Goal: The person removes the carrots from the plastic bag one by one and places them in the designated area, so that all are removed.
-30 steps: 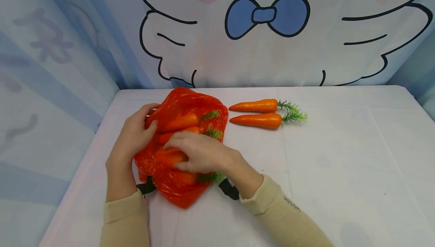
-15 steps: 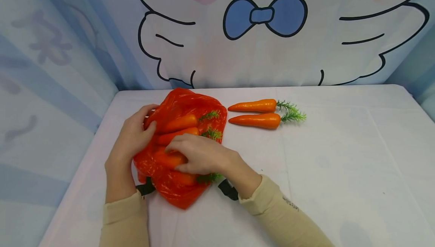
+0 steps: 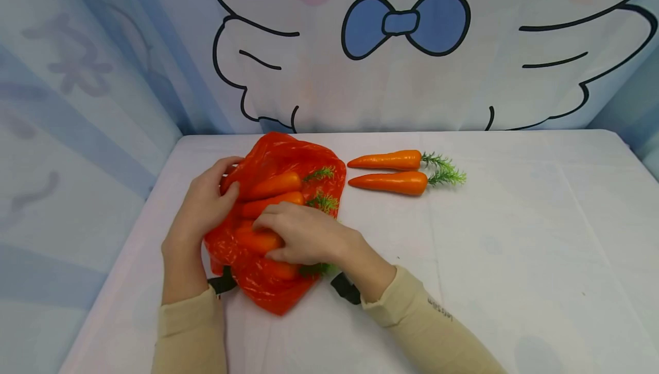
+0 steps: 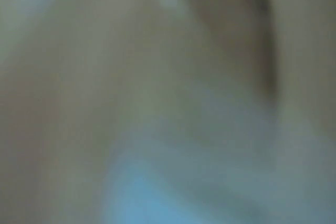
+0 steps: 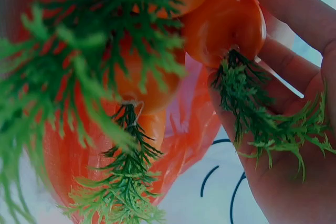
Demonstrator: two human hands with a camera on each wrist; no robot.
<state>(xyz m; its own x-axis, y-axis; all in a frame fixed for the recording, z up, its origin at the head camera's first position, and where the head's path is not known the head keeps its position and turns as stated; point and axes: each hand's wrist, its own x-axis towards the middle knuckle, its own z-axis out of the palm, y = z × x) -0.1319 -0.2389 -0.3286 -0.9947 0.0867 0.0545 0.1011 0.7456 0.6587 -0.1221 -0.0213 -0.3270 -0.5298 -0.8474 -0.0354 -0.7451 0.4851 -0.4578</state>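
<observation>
Red plastic film makes up the bag [image 3: 280, 154], which lies on the left half of the bench [image 3: 489, 277] in my head feed. At its left edge I have the left hand [image 3: 201, 208]: thumb on the upper side, fingers bent round the edge with a small gap between, so I read a light grip on the film. That hand's wrist feed is all blur and adds nothing. Film this thin should be limp, slippery and easy to tear; I would take it by a gathered fold, not a single layer.

Further right, at least four carrots [image 3: 273, 185] lie in or on the bag, in a rough column, leafy tops [image 3: 323, 202] pointing right. How much film covers them I cannot tell. The right hand [image 3: 306, 234] is partly closed over the third carrot [image 3: 259, 241] from the top, thumb and fingers curved about it. By their gloss I judge them light, stiff and smooth, best held round the thick end, clear of the flimsy greens.

Rightmost, two loose carrots [image 3: 395, 159] lie side by side on the bench, tips just beside the bag, neither hand on them.
</observation>
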